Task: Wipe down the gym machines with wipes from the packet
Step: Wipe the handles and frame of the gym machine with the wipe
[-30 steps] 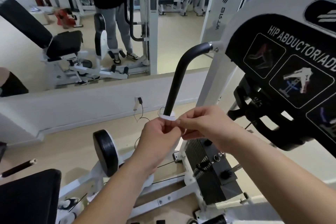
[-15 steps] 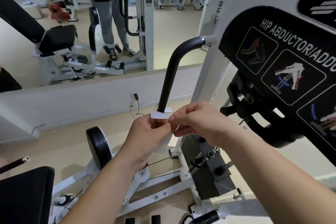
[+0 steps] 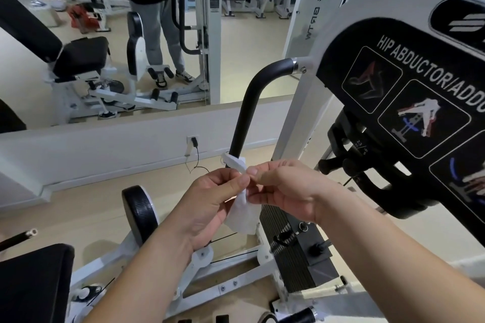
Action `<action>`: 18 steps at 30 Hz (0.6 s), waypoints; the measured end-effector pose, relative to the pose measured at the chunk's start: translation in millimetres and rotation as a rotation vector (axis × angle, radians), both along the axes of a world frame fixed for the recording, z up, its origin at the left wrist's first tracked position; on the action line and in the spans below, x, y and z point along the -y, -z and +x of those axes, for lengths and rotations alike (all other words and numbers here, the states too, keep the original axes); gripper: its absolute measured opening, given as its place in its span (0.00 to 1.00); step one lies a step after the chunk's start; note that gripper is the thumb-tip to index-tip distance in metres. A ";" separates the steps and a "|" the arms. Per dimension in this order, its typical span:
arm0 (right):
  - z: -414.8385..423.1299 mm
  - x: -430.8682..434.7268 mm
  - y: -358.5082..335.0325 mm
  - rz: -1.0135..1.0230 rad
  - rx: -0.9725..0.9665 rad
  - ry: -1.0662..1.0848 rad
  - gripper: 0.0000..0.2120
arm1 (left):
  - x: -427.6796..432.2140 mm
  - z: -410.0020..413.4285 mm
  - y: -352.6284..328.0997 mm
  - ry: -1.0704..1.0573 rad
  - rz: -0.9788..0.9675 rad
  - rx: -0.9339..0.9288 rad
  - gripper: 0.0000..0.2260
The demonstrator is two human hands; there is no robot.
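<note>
A white wipe point(image 3: 242, 214) hangs between my two hands in front of me. My left hand point(image 3: 210, 199) pinches its upper part, and my right hand point(image 3: 283, 189) pinches it from the other side, fingertips meeting. The wipe's top end sticks up above my fingers, in front of the black curved handle point(image 3: 246, 110) of the white hip abductor machine point(image 3: 409, 92). No wipe packet is in view.
The machine's black placard fills the right side, with the weight stack point(image 3: 291, 252) below it. A black roller pad point(image 3: 140, 214) and black seat pad point(image 3: 31, 283) sit at lower left. A wall mirror point(image 3: 118, 42) ahead reflects machines and a standing person.
The wipe has unfolded further and now hangs down lower between my hands. My hands stay together in front of the handle; the view has shifted slightly.
</note>
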State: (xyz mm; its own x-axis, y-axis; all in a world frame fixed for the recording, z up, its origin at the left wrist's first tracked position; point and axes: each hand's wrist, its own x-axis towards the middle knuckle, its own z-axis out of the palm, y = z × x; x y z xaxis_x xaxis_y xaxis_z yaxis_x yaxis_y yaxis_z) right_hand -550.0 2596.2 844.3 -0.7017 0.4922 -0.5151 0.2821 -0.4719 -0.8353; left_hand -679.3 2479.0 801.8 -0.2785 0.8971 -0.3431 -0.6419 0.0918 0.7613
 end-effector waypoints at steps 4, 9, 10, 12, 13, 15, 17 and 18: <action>-1.7 2.0 3.9 0.025 -0.040 0.018 0.06 | 1.7 -3.1 6.9 -0.013 0.017 0.078 0.05; -3.4 2.5 3.9 0.148 -0.037 -0.027 0.09 | 4.9 -5.5 10.2 -0.063 0.022 0.030 0.05; -3.8 2.9 2.9 0.168 -0.028 -0.044 0.08 | 5.4 -5.5 10.0 -0.082 0.021 0.005 0.06; -4.4 3.7 1.6 0.214 -0.006 -0.053 0.04 | 6.7 -6.2 9.4 -0.118 0.022 -0.020 0.07; -4.5 3.7 1.4 0.246 0.003 -0.044 0.03 | 7.5 -7.1 8.7 -0.127 0.026 -0.024 0.08; -4.1 2.8 1.6 0.314 0.030 -0.028 0.06 | 8.4 -8.8 7.4 -0.128 0.025 -0.042 0.10; -3.5 2.4 0.9 0.352 0.043 -0.028 0.06 | 8.2 -9.4 6.1 -0.125 0.009 -0.075 0.12; -3.3 2.3 0.8 0.360 0.045 -0.028 0.06 | 7.5 -8.9 5.5 -0.129 -0.001 -0.093 0.13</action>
State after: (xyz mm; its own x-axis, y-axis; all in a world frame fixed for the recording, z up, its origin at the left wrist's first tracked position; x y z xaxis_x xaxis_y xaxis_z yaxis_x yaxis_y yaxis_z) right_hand -553.4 2593.9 843.5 -0.6978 0.6290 -0.3427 0.3311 -0.1411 -0.9330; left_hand -688.3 2471.5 796.4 -0.4224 0.8514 -0.3110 -0.5754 0.0133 0.8178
